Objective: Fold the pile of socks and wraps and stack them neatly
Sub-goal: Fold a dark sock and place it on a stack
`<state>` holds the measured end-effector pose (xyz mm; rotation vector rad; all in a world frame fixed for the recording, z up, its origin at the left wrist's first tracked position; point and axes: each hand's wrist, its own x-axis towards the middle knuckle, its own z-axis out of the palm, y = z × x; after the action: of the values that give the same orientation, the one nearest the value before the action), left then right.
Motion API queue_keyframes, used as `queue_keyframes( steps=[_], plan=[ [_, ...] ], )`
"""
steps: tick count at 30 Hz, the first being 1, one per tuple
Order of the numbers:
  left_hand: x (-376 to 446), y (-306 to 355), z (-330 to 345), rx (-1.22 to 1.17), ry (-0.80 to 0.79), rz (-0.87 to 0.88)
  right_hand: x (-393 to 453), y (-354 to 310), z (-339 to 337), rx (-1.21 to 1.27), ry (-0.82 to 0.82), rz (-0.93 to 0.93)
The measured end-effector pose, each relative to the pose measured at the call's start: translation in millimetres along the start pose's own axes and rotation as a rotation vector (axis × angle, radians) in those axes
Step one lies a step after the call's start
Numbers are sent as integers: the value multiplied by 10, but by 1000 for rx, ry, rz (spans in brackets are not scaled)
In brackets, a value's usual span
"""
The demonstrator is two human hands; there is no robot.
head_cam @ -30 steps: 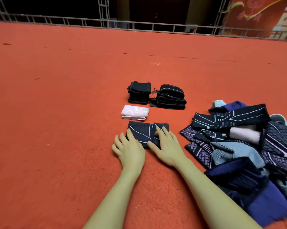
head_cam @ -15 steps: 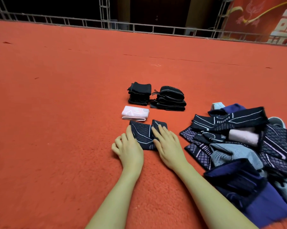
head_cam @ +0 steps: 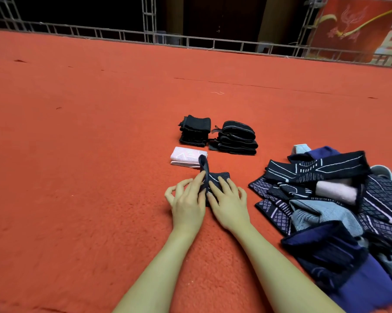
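A dark navy patterned sock point(head_cam: 215, 178) lies on the red carpet in front of me. My left hand point(head_cam: 187, 202) pinches its left half and lifts that flap upright. My right hand point(head_cam: 229, 201) presses flat on the right half. Just beyond lies a folded pink wrap point(head_cam: 186, 155). Behind it stand two stacks of folded black pieces, one on the left point(head_cam: 195, 131) and one on the right point(head_cam: 235, 138). The unsorted pile of socks and wraps point(head_cam: 339, 199) spreads out at my right, in navy, grey, pink and purple.
Red carpet point(head_cam: 89, 154) covers the floor all around. A metal truss railing point(head_cam: 190, 40) runs along its far edge, with a red banner point(head_cam: 360, 28) at the far right.
The sock lay flat under both hands. Now my left hand has raised its left half up and over toward the right, while my right hand holds the other half down.
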<state>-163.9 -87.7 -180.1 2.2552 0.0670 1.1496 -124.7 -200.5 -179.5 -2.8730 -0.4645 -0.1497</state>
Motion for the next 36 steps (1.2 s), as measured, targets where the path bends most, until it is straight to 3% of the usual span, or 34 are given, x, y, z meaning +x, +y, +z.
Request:
queue_keyframes(
  steps=[3,7,10,13,17,20,22,24,27,29,32,36],
  plan=[
    [24,2,29,-84,-52,4,-6,16,-50,275,86,57],
    [62,30,121,-266,-232,50,-76,61,-136,689,383,263],
    [64,80,170,-336,-371,74,-118,77,-136,633,427,343],
    [48,85,170,-433,-326,-9,-107,116,-90,565,417,369],
    [21,44,223,-32,-341,-15,-113,120,-64,504,415,323],
    [41,115,199,208,-564,-91,-118,109,-82,527,422,341],
    [74,94,219,256,-685,-81,-117,113,-84,510,417,346],
    [131,62,199,153,-761,-128,-118,127,-73,471,393,312],
    [165,28,160,-131,-713,-250,-114,143,-42,404,345,232],
    [162,26,143,-178,-614,-295,-110,142,-31,394,334,209],
    [138,57,144,-5,-581,-247,-117,136,-41,432,378,215],
    [97,103,178,251,-749,-101,-118,122,-47,442,428,348]
  ],
)
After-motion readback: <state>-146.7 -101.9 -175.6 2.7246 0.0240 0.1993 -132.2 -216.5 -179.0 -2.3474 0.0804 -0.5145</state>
